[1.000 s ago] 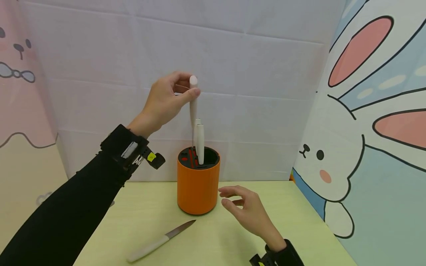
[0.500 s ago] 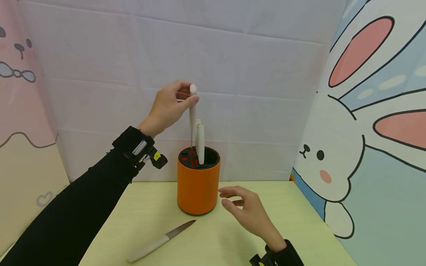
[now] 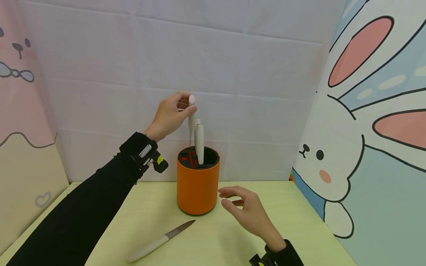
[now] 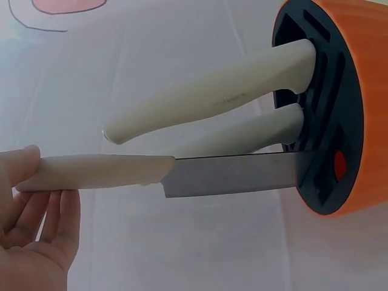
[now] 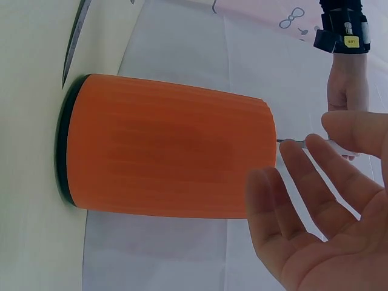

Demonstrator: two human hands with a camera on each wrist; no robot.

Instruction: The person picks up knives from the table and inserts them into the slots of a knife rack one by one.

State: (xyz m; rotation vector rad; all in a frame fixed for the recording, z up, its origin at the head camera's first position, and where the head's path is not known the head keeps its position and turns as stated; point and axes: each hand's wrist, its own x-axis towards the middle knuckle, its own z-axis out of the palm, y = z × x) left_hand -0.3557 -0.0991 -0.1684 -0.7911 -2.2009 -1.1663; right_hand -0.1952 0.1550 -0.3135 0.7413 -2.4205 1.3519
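One white-handled steel knife (image 4: 182, 176) stands upright at the black slotted top (image 4: 350, 124) of an orange cylindrical block (image 3: 197, 192), handle end pinched by the left hand (image 3: 170, 115); the right hand (image 3: 247, 214) hovers beside, fingers loosely apart. Best keep the blade aligned with its slot — twisting may bind it. The tip is hidden, its depth unclear.

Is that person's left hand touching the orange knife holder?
Apart. The left wrist view shows the left hand gripping a knife's white handle, with bare blade between the hand and the orange knife holder.
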